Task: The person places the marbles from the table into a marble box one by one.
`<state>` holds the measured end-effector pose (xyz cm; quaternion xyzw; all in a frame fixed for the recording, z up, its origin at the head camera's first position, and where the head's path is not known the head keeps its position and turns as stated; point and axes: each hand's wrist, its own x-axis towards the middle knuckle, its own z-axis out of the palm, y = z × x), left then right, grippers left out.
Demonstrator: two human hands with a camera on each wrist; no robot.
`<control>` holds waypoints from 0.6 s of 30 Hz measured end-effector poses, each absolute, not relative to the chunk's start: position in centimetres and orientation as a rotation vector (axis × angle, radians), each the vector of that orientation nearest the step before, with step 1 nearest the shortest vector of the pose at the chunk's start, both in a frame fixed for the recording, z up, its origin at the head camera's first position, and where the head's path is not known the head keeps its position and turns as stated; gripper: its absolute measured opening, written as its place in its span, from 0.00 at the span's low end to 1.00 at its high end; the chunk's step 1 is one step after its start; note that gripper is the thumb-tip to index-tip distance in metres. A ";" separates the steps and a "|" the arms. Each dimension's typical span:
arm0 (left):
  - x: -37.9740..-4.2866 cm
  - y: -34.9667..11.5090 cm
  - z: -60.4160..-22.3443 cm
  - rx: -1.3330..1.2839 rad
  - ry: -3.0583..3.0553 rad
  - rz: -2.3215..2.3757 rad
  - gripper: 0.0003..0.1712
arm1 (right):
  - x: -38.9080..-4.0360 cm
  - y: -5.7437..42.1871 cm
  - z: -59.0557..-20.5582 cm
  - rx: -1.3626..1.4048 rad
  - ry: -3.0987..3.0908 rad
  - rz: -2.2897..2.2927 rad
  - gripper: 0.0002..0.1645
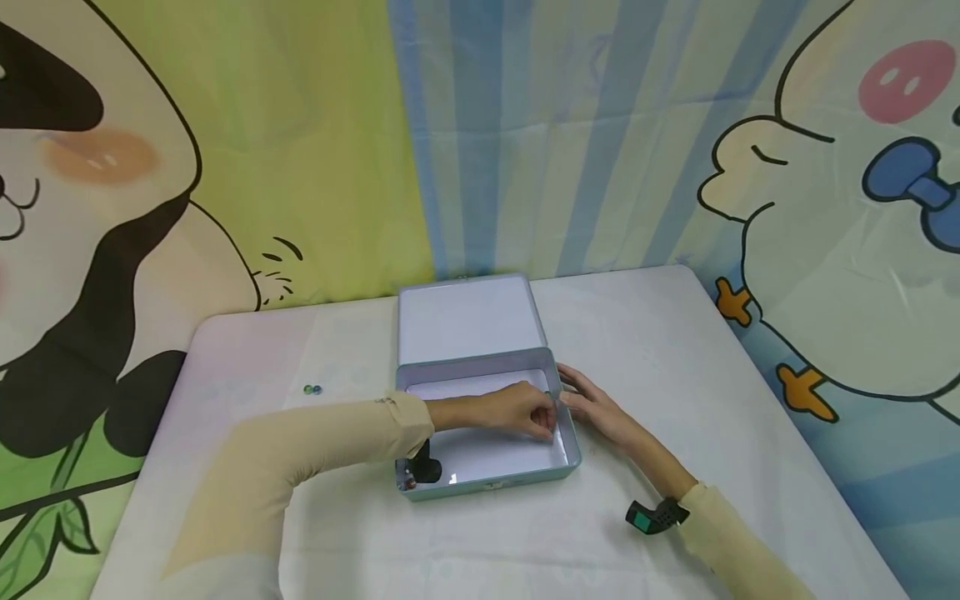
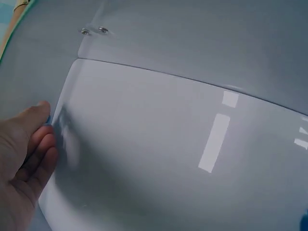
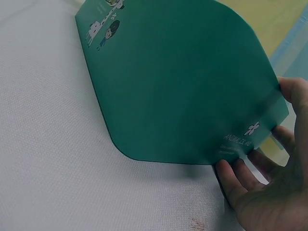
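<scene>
A green tin box [image 1: 489, 487] with a pale inside stands on the table, its lid [image 1: 471, 321] folded back. My left hand [image 1: 517, 410] reaches across into the box, close to its right wall. Between thumb and fingertips it pinches a small blue marble [image 2: 48, 120], mostly hidden by the fingers. From outside, my right hand [image 1: 596, 408] grips the right side of the box, thumb at the rim and fingers spread along the printed green wall [image 3: 187, 96]. A few small marbles [image 1: 409, 482] lie in the box's near left corner, partly covered by the black wrist camera.
Two small marbles [image 1: 312, 389], greenish and bluish, lie together on the white tablecloth [image 1: 352, 517] left of the box. A cartoon-printed curtain [image 1: 322, 167] hangs behind the table. The right wrist carries a black strap [image 1: 658, 517].
</scene>
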<state>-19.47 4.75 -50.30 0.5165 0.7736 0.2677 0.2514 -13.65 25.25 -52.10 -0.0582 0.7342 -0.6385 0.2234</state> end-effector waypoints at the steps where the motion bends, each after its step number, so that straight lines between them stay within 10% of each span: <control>1: -19.4 5.0 -50.4 1.402 2.102 0.738 0.08 | -13.7 25.3 -52.1 -0.161 2.024 -1.767 0.38; 18: -19.6 5.4 -51.1 1.363 2.141 0.734 0.10 | -13.8 25.3 -52.3 -0.162 2.025 -1.754 0.37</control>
